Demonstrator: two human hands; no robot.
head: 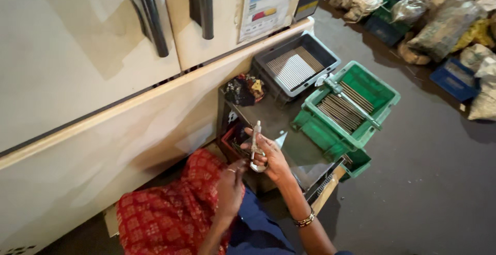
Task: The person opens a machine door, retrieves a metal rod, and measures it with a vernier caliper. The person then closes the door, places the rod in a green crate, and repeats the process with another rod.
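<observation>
My right hand (pixel 269 154) pinches a slim metal gauge (pixel 255 142) upright for reading — my left hand (pixel 230 187), fingers curled, rests nearby — rods wait in the green crate (pixel 385 100).

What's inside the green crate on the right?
The green crate holds a layer of thin metal rods, with a metal tool lying across them. Whatever lies beneath the rods is hidden.
</observation>
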